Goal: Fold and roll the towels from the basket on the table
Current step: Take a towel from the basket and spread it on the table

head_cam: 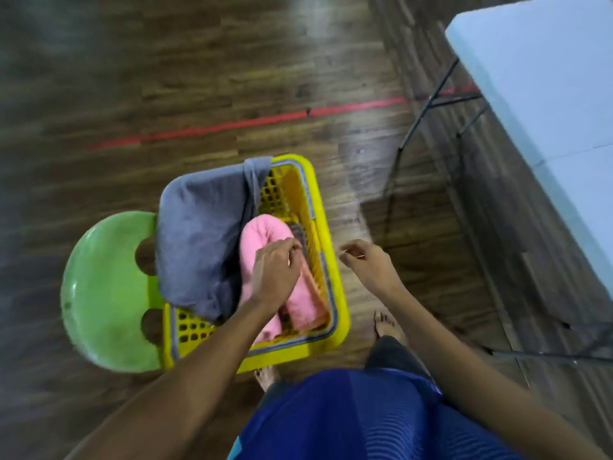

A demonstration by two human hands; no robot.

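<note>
Reaching into the basket for a towel; counter not yet in use.

Yellow basket [306,171] sits on a green stool [106,293] near the white counter [547,94], likely raised for easy reach. Grey towel [199,234] drapes over the rim; pink towel [262,230] lies inside. Left grip [275,273] curls over the pink towel; blur hides whether it has closed. Right grip [365,263] hangs loosely curled beside the basket, apparently empty.

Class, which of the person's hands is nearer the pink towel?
Left. The left hand is over the pink towel in the yellow basket; the right hand is outside its rim.
</note>
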